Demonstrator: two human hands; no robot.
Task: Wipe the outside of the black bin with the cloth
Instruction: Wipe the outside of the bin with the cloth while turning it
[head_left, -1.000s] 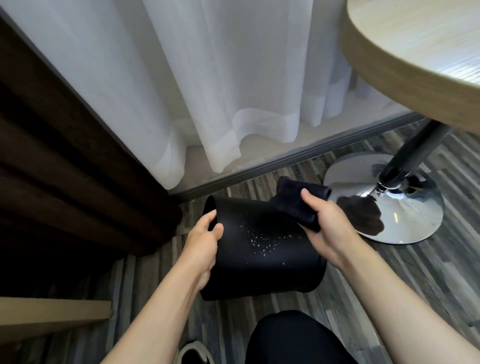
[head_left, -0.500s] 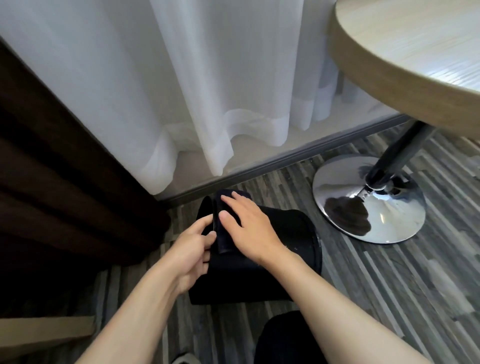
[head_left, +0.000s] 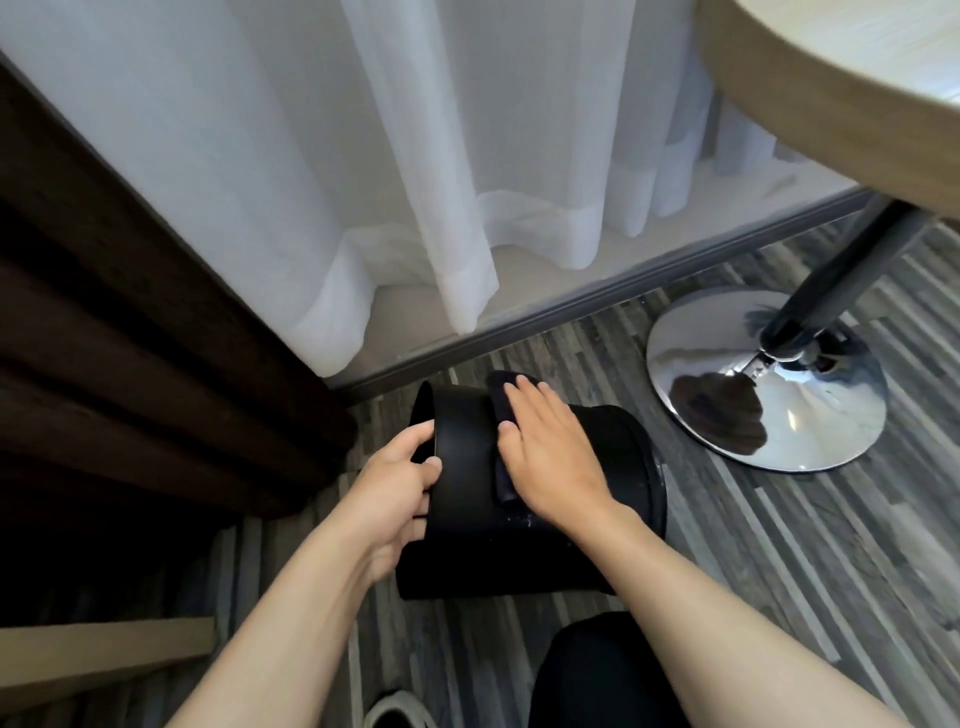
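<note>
The black bin (head_left: 462, 499) lies on its side on the striped floor, its open mouth facing left. My left hand (head_left: 397, 486) grips the rim at that mouth, thumb on the outside. A dark folded cloth (head_left: 500, 415) lies across the top of the bin's wall. My right hand (head_left: 550, 457) presses flat on the cloth with fingers stretched out, covering most of it. A few pale specks show on the wall just below the cloth's near end.
A white sheer curtain (head_left: 467, 182) hangs behind the bin, a dark brown drape (head_left: 130, 338) to the left. At right stands a round wooden table (head_left: 841, 88) on a chrome disc base (head_left: 727, 415). My dark knee (head_left: 613, 675) is just below the bin.
My right hand carried the cloth from the bin's right end over to the left near the mouth, then slid back a little toward the middle. Most white specks are gone.
</note>
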